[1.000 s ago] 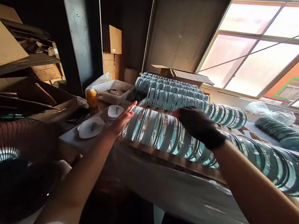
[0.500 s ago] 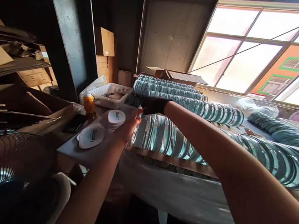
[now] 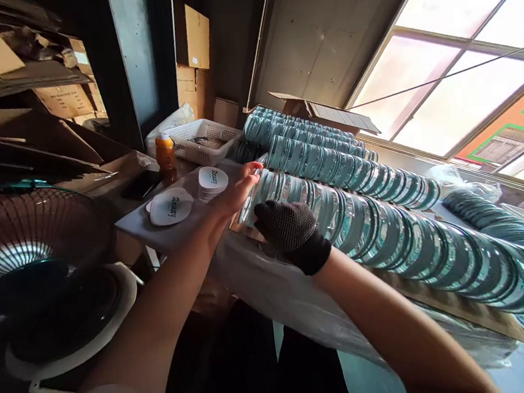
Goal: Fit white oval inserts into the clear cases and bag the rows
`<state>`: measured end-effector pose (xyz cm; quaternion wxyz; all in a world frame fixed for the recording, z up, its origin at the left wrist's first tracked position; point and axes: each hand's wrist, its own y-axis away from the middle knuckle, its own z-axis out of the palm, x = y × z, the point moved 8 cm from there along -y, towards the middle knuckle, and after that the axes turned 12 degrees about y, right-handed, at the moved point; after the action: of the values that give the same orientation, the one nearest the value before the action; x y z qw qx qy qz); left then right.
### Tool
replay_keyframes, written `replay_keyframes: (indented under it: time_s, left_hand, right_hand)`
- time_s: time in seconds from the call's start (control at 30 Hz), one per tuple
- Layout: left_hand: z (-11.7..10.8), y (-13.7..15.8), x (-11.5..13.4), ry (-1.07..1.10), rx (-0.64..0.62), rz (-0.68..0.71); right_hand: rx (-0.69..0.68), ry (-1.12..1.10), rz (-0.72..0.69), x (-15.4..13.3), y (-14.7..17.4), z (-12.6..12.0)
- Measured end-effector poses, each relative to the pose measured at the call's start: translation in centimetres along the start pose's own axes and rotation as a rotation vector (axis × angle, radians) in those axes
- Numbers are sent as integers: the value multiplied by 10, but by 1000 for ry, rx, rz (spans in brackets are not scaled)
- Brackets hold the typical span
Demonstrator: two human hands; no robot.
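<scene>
Round clear glass discs (image 3: 364, 226) stand on edge in a long row before me. My bare left hand (image 3: 241, 189) is at the left end of this row, its fingers closed on the upper rim of the end glass disc (image 3: 248, 209). Lower and to the right, my right hand (image 3: 290, 228) wears a black dotted glove. Its fingers are curled in by the near side of the same end; what lies inside them is hidden. Round white labels with dark print (image 3: 171, 207) lie left of my left hand, beside a smaller stack of labels (image 3: 213, 182).
More glass rows (image 3: 328, 157) stand behind. A white basket (image 3: 190, 143), an orange bottle (image 3: 165, 152) and a dark phone-like object (image 3: 141, 185) are at the back left. A fan (image 3: 37, 260) stands close on the left. Cardboard (image 3: 454, 301) lies under the front row.
My right hand has come down and nearer, from the upper rim to the near side of the row's end. My left hand stays at the end disc. The view has tilted down.
</scene>
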<state>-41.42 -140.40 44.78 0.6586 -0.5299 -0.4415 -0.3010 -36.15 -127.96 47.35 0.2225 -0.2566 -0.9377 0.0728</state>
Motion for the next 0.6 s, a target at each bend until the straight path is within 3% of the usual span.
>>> replay_keyframes:
  time_s: [0.13, 0.2, 0.27, 0.37, 0.47, 0.5, 0.6]
  left_hand:
    - [2, 0, -4, 60, 40, -105]
    - [1, 0, -3, 38, 59, -107]
    - [0, 0, 1, 2, 51, -103]
    - [-3, -1, 22, -200, 24, 26]
    - [7, 2, 56, -461, -43, 336]
    - [15, 4, 61, -516, -98, 399]
    - [34, 6, 58, -620, -255, 409]
  right_hand:
    - [-101, -84, 67, -35, 18, 54]
    - [-106, -91, 91, -43, 23, 65]
    - [-93, -101, 105, -40, 29, 62]
    - [-26, -84, 169, 3, 36, 33]
    - [147, -9, 324, 82, 22, -10]
    - [164, 8, 320, 105, 10, -18]
    - [-111, -58, 152, 142, -45, 1]
